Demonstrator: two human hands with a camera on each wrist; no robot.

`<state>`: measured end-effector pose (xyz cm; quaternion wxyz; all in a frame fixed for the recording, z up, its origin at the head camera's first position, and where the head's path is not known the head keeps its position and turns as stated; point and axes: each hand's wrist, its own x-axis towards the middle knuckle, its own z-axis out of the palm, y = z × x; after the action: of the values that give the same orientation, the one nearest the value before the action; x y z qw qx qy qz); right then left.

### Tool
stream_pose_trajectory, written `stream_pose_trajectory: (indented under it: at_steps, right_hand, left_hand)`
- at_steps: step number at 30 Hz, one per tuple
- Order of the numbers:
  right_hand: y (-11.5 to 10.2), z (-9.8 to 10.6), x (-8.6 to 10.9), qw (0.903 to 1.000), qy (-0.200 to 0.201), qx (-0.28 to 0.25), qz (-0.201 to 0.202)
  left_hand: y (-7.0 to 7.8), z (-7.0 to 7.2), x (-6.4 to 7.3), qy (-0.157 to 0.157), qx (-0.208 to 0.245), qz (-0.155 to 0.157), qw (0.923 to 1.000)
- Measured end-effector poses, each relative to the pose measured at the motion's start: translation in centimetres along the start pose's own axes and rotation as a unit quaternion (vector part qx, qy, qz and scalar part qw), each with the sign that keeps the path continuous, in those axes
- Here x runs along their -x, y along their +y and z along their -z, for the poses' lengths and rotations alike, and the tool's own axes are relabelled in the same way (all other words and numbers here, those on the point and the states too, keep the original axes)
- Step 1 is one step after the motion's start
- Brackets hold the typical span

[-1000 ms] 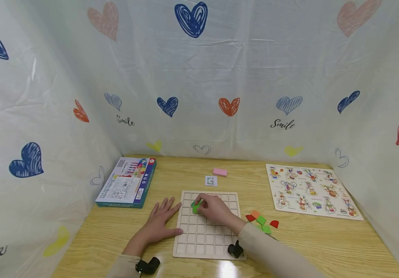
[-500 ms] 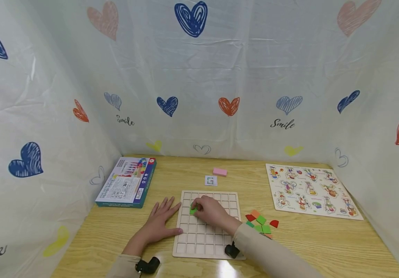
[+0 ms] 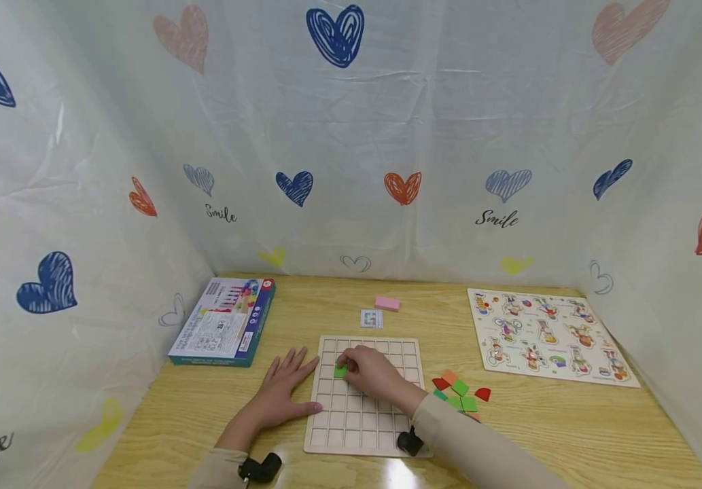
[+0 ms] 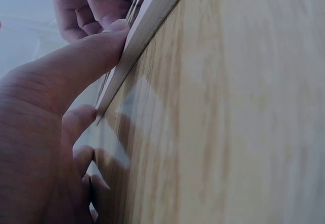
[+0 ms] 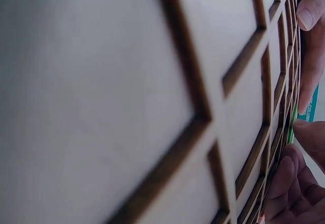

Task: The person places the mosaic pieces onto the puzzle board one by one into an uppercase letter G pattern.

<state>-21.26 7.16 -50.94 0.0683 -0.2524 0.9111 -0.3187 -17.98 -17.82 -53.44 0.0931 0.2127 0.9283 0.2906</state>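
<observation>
A pale wooden grid board [image 3: 329, 402] lies on the table. My right hand [image 3: 375, 372] is over its upper left part, with fingers curled and pinching a light green tile [image 3: 340, 371] at one of the cells. Most of that tile is hidden under the fingers; in the right wrist view a thin green edge [image 5: 291, 132] shows by the thumb. My left hand [image 3: 283, 390] rests on the table with fingers spread, its thumb [image 4: 101, 49] and forefinger touching the board's left side.
Right of the board lie several loose tiles: green squares [image 3: 460, 387], red quarter-rounds [image 3: 482, 394], an orange piece [image 3: 449, 375], a teal one [image 3: 440, 394]. Behind it are a small pattern card [image 3: 372, 318] and a pink block [image 3: 387, 303]. A box [image 3: 222, 322] and a picture puzzle [image 3: 546, 336] flank it.
My right hand has shifted slightly left and lowered the green tile to a cell, then stayed there over the last half second. The left hand has not moved.
</observation>
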Motion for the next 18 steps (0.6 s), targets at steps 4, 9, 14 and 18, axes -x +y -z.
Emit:
stream_pose_trajectory:
  at_steps: [4,9,14,18]
  right_hand:
    - [0.2,0.4,0.3,0.9999,-0.004,-0.012,0.0]
    - [0.5,1.2,1.0,0.9996,-0.008,-0.028,-0.002]
    - [1.2,2.1,2.1,0.9996,0.005,-0.029,0.001]
    - [2.3,2.8,3.1,0.9995,0.022,-0.024,0.005]
  left_hand:
    - [0.0,-0.1,0.0,0.002,-0.003,0.001,1.0]
    - [-0.1,-0.1,-0.1,0.003,-0.003,0.002,1.0]
    - [-0.1,-0.2,-0.2,0.002,-0.003,0.005,1.0]
    - [-0.2,-0.2,-0.2,0.001,-0.006,0.006,1.0]
